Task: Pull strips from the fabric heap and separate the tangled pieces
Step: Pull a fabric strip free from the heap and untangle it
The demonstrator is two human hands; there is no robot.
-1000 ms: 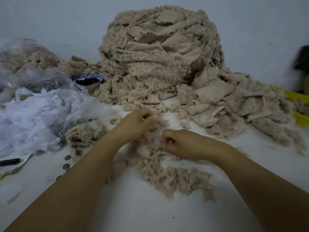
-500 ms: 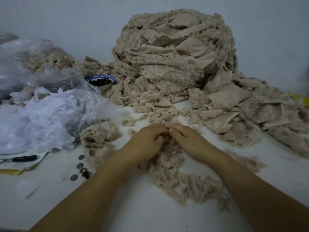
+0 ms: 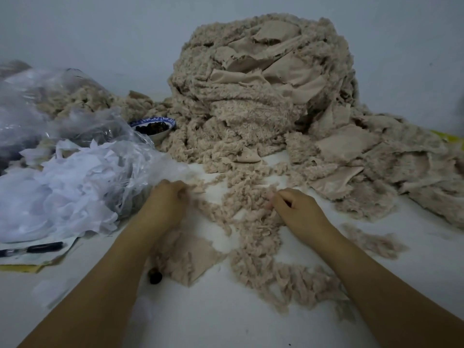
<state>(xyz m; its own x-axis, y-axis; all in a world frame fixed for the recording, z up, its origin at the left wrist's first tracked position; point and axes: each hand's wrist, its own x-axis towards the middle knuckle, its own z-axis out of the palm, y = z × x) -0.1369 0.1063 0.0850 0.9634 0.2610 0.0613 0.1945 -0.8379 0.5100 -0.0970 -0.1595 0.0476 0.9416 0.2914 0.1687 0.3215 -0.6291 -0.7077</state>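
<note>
A tall heap of beige fluffy fabric [image 3: 261, 91] rises at the back of the white table [image 3: 226, 317] and spills to the right. In front of it lies a loose tangle of fluffy strips [image 3: 253, 237], running toward me. My left hand [image 3: 168, 199] pinches one end of a strip at the tangle's left edge, fingers curled. My right hand [image 3: 293, 209] pinches fluffy fabric at the tangle's right side. The strip stretches between the two hands. A flat beige piece [image 3: 193, 259] lies beside my left forearm.
A clear plastic bag of white scraps [image 3: 62, 187] fills the left side. Behind it stands a blue-rimmed bowl [image 3: 155, 126] with dark contents. A black pen [image 3: 32, 248] lies on papers at the left edge. A small dark object [image 3: 155, 276] lies near my left arm.
My hands met at the middle of the tangle half a second ago and have now drawn apart, left going left, right going right, stretching a strip between them.
</note>
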